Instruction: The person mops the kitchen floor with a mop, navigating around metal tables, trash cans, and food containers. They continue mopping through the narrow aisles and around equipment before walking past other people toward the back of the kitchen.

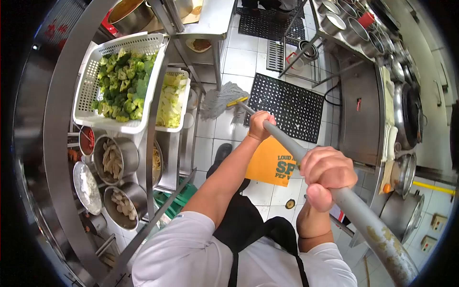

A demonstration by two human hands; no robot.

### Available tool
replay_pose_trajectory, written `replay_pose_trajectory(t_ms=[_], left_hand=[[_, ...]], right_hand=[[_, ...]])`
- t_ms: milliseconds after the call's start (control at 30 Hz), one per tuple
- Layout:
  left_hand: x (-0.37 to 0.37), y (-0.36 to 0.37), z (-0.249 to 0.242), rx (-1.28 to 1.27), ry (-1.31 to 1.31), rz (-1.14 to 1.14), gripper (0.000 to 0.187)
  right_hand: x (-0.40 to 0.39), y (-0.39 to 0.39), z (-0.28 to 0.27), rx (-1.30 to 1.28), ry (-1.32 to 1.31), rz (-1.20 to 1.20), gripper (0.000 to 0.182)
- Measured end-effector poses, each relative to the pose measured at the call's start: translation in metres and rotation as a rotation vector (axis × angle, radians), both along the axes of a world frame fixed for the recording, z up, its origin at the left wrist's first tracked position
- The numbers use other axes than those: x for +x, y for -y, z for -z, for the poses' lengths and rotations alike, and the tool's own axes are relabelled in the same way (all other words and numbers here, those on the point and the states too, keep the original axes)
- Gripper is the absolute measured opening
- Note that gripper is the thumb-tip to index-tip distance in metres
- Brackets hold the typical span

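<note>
Both of my hands grip the long grey handle [287, 138] of a mop, which slants from the lower right up to the floor. My left hand [261, 125] is wrapped round it lower down, towards the mop head. Closer to the camera, my right hand [327, 172] is closed round the thicker-looking upper part, where the paint is worn. The grey string mop head [222, 99], with its yellow clamp [237, 101], rests on the white tiles beside a shelf leg. Just right of it lies a black perforated rubber mat [289, 106].
On the left, a steel rack holds a white basket [81, 103] of broccoli, a second basket [179, 126] of chopped greens and several metal bowls. A counter with pots [355, 31] runs along the right. An orange printed sheet [263, 165] hangs or lies below my hands; a drain [290, 204] shows in the floor.
</note>
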State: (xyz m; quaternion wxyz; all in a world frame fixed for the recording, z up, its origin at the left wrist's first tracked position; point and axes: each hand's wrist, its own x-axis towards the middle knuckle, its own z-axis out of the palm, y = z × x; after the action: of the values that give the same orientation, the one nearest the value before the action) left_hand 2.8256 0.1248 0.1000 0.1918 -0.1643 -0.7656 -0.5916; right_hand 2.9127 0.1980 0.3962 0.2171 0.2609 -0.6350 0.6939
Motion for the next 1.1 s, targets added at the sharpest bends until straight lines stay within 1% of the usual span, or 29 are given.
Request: replay_pose_trajectory(t_ms=[67,167,200,267,300,333,367,400,467,500,567,667,700,767,833,867,900,967,1000,1067,1100], left_hand=[[-0.034,-0.001,0.005,0.005,-0.028,0.008,0.028],[-0.087,-0.003,0.016,0.023,-0.109,0.036,0.030],[-0.102,-0.003,0.020,-0.009,-0.059,0.071,0.028],[-0.132,-0.003,0.031,-0.041,-0.042,0.118,0.026],[-0.155,-0.005,0.039,-0.058,-0.057,0.147,0.025],[-0.173,-0.004,0.057,-0.108,-0.095,0.216,0.020],[-0.188,-0.007,0.072,-0.147,-0.061,0.255,0.016],[-0.202,-0.004,0.076,-0.287,0.110,0.305,0.016],[-0.223,-0.004,0.072,-0.434,0.249,0.271,0.012],[-0.233,-0.005,0.092,-0.516,0.210,0.211,0.019],[-0.236,-0.003,0.060,-0.638,0.390,0.236,0.027],[-0.227,-0.003,0.077,-0.655,0.192,0.207,0.034],[-0.219,-0.004,0.072,-0.603,0.192,0.229,0.035],[-0.201,-0.009,0.043,-0.499,0.190,0.279,0.038],[-0.184,-0.006,0.000,-0.434,0.185,0.383,0.042],[-0.176,-0.005,-0.013,-0.372,0.174,0.418,0.045],[-0.168,-0.005,-0.022,-0.363,-0.053,0.373,0.045],[-0.157,-0.013,-0.062,0.028,-0.017,0.539,0.041],[-0.157,-0.009,-0.054,0.011,-0.026,0.507,0.039],[-0.162,-0.009,-0.030,-0.010,-0.053,0.434,0.037],[-0.167,-0.008,-0.026,0.032,-0.100,0.462,0.031]], right_hand=[[-0.031,0.002,0.005,-0.012,-0.020,0.006,0.032],[-0.067,0.001,0.023,-0.013,-0.034,0.038,0.033],[-0.078,0.002,0.031,-0.020,-0.056,0.084,0.034],[-0.105,0.006,0.049,-0.036,-0.133,0.184,0.035],[-0.114,0.003,0.060,-0.020,-0.117,0.216,0.035],[-0.122,0.006,0.072,-0.078,-0.112,0.278,0.034],[-0.130,0.006,0.085,-0.138,-0.116,0.338,0.032],[-0.135,-0.001,0.102,-0.134,-0.091,0.343,0.029],[-0.146,-0.011,0.135,-0.127,-0.036,0.363,0.022],[-0.150,-0.012,0.148,-0.123,-0.009,0.375,0.019],[-0.149,-0.016,0.171,-0.003,0.054,0.365,0.017],[-0.139,-0.013,0.151,-0.027,0.076,0.426,0.020],[-0.135,-0.015,0.137,-0.062,0.094,0.423,0.020],[-0.129,-0.019,0.099,-0.132,0.126,0.423,0.020],[-0.124,-0.022,0.055,-0.112,0.141,0.412,0.021],[-0.123,-0.022,0.040,-0.119,0.115,0.443,0.022],[-0.123,-0.020,0.028,-0.125,0.133,0.421,0.022],[-0.124,-0.017,0.016,-0.141,0.178,0.375,0.023],[-0.125,-0.018,0.022,-0.155,0.109,0.354,0.023],[-0.126,-0.005,0.030,-0.166,0.070,0.369,0.024],[-0.127,0.000,0.036,-0.171,0.050,0.382,0.024]])
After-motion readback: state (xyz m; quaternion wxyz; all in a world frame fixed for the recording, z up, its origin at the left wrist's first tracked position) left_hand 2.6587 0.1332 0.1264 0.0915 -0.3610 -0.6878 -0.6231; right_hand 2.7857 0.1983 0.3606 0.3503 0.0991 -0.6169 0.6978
